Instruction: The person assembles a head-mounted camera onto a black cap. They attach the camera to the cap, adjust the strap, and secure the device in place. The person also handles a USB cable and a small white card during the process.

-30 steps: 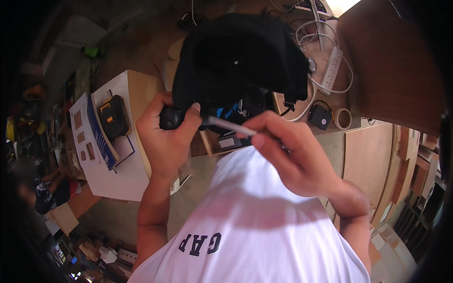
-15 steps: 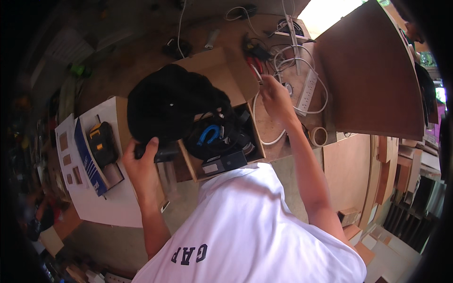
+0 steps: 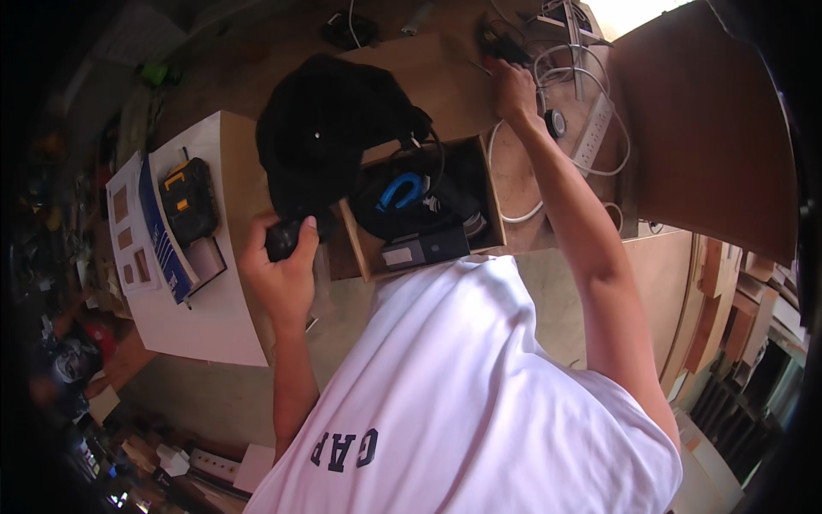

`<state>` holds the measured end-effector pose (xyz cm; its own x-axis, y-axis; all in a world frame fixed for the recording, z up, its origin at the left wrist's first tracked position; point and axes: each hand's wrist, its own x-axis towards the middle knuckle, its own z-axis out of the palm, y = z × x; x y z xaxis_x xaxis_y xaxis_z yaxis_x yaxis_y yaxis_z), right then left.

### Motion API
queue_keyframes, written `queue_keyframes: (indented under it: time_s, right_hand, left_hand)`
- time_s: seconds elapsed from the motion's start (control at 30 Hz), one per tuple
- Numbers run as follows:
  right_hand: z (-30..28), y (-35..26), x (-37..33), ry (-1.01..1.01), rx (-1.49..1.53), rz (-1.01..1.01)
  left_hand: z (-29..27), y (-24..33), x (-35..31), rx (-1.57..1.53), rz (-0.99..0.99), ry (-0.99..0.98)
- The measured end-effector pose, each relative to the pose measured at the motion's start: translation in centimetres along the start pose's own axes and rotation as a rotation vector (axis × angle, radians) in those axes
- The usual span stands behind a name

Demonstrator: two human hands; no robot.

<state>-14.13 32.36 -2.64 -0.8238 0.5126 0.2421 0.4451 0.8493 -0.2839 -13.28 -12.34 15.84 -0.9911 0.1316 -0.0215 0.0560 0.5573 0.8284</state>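
Note:
My left hand (image 3: 284,261) is closed around a dark, rounded object (image 3: 286,237) whose kind I cannot make out. Just above it is a black cap (image 3: 330,111), overlapping the left side of an open wooden box (image 3: 355,251). Inside the box lie a blue curved piece (image 3: 399,192), dark cables and a small dark carton (image 3: 425,249). My right hand (image 3: 516,92) is stretched to the far side of the bench, its fingers closed beside a red-and-black tool (image 3: 501,44). A thin light piece sticks out at the fingertips; what they grip is mostly hidden.
A white power strip (image 3: 592,133) and looping white cable lie right of my forearm. A large brown panel (image 3: 711,137) stands at the right. On the left, a yellow-and-black battery pack (image 3: 189,201) and a blue-edged booklet (image 3: 164,244) rest on a white board (image 3: 201,330).
My right hand has reached farther away toward the red-and-black tool. The view has shifted, and my left hand still grips the dark object beside the cap.

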Motion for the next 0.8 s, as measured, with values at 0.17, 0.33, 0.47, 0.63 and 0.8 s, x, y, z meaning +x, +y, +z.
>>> queue_keyframes:
  time_s: [0.17, 0.33, 0.47, 0.63, 0.8]
  right_hand:
    - [-8.3, -5.0, -6.0, -0.091, 0.702, 0.156]
    - [-13.4, -8.6, -10.4, -0.669, 1.829, 0.013]
    - [-15.1, -10.9, -9.8, -0.757, 2.108, -0.134]
    - [-17.8, -11.2, -8.2, -0.647, 2.090, 0.070]
    - [-18.5, -10.4, -7.1, -0.700, 2.387, 0.222]
  left_hand:
    - [0.2, -0.5, 0.5, 0.109, 0.671, 0.250]
    - [1.5, 2.0, 4.4, 0.020, 1.053, 0.238]
    - [5.4, 4.1, 7.1, -0.305, 1.000, 0.099]
    - [10.7, 6.5, 8.6, -0.788, 0.776, -0.057]
    - [12.4, 3.6, 5.8, -0.891, 0.293, -0.291]
